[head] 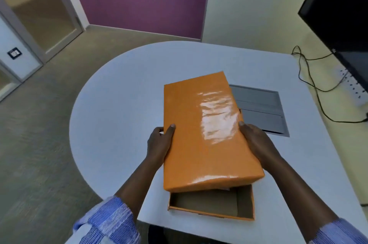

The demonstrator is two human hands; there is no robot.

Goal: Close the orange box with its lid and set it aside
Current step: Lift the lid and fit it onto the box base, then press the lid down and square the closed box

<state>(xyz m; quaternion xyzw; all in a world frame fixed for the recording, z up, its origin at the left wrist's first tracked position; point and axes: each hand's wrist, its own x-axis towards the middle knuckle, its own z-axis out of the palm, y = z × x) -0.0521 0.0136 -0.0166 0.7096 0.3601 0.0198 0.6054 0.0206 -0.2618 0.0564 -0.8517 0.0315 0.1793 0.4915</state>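
Nearest you, the orange box (212, 207) sits open at the counter's (119, 104) near edge. Your left hand (159, 144) and right hand (256, 142) clamp the lid (199, 134) by its sides, fingers (171, 130) pressed against it, tilted above the box. Seating it and setting it aside remain.

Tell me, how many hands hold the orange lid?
2: the left hand grips the lid on its left edge, the right hand on its right edge. The fingers underneath are hidden.
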